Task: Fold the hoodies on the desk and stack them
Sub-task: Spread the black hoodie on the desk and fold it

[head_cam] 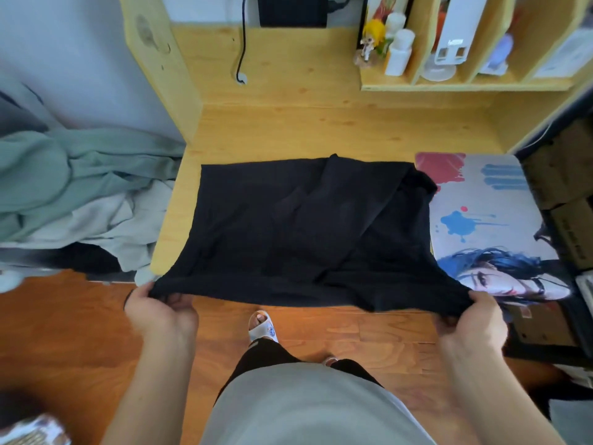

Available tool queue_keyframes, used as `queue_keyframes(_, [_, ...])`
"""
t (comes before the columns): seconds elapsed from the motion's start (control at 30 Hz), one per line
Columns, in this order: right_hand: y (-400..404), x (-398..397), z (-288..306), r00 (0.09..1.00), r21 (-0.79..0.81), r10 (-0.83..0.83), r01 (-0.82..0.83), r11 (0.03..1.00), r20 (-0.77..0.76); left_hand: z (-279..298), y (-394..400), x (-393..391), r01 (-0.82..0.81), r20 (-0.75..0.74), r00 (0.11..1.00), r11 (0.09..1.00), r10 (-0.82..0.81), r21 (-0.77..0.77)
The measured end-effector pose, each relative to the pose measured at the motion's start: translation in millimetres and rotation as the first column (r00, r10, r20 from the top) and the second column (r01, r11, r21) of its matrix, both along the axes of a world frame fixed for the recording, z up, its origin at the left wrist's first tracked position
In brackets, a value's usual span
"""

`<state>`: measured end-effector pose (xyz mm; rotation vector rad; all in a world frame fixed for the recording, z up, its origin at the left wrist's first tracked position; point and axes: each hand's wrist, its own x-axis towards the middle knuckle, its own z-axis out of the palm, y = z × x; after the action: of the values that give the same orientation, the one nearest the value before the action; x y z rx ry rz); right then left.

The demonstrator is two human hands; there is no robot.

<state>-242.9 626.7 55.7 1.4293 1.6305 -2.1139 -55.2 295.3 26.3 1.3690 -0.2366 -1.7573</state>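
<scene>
A black hoodie [288,220] lies spread across the wooden desk [321,130], with a sleeve folded diagonally over its middle. Its near edge is lifted off the desk front and stretched between both hands. My left hand [160,308] grips the near left corner. My right hand [478,316] grips the near right corner. A green hoodie [70,175] and a pale grey one [106,226] lie crumpled in a heap to the left of the desk.
A printed mouse pad [487,226] covers the desk's right part, partly under the black hoodie. A shelf unit [465,85] with bottles and a figurine stands at the back right. A cable [242,53] hangs at the back. Wooden floor and my slippered foot [261,326] are below.
</scene>
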Motion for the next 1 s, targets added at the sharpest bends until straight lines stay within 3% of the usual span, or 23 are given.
queue_keyframes(0.17, [-38,-75,19,0.986,-0.133,0.103,-0.12,0.984,-0.129,21,-45,-58,0.069,-0.065,0.996,0.998,-0.069,0.0])
queue_keyframes(0.33, [-107,-190,11,0.968,-0.112,0.208,-0.225,0.968,-0.142,8,-121,-152,0.172,-0.07,0.983,0.985,-0.171,0.0])
queue_keyframes(0.4, [-130,-228,-6,0.945,-0.08,0.303,-0.314,0.946,-0.119,-10,-150,-189,0.315,-0.052,0.947,0.949,-0.316,-0.028])
queue_keyframes(0.47, [-145,-250,-34,0.876,0.007,0.483,-0.483,0.876,-0.016,-37,-161,-214,0.574,0.138,0.813,0.819,-0.566,-0.017])
queue_keyframes(0.5, [-149,-253,-51,0.811,0.078,0.582,-0.585,0.807,0.056,-52,-158,-220,0.703,0.31,0.666,0.71,-0.679,0.044])
queue_keyframes(0.57, [-151,-244,-81,0.637,0.318,0.749,-0.759,0.568,0.181,-82,-142,-218,0.895,0.646,0.217,0.414,-0.732,0.168])
queue_keyframes(0.63, [-147,-232,-102,0.389,0.503,0.864,-0.842,0.193,0.32,-106,-125,-207,0.951,0.827,-0.243,0.042,-0.507,0.305])
queue_keyframes(0.67, [-144,-228,-110,0.274,0.554,0.875,-0.832,0.008,0.399,-113,-121,-203,0.917,0.845,-0.388,-0.064,-0.369,0.394])
queue_keyframes(0.7, [-142,-228,-116,0.193,0.592,0.861,-0.793,-0.146,0.471,-114,-120,-204,0.882,0.839,-0.469,-0.099,-0.275,0.461])
queue_keyframes(0.77, [-145,-235,-118,0.123,0.65,0.822,-0.681,-0.337,0.555,-114,-125,-212,0.874,0.86,-0.486,-0.073,-0.157,0.481])
queue_keyframes(0.83, [-159,-249,-116,0.05,0.718,0.83,-0.532,-0.449,0.556,-115,-138,-226,0.912,0.913,-0.408,-0.06,-0.003,0.407])
queue_keyframes(0.93, [-184,-272,-119,-0.174,0.711,0.796,-0.369,-0.599,0.58,-120,-163,-239,0.887,0.893,-0.384,-0.176,0.233,0.428])
queue_keyframes(1.0, [-197,-286,-126,-0.267,0.655,0.741,-0.349,-0.67,0.616,-117,-169,-240,0.862,0.867,-0.415,-0.185,0.274,0.471])
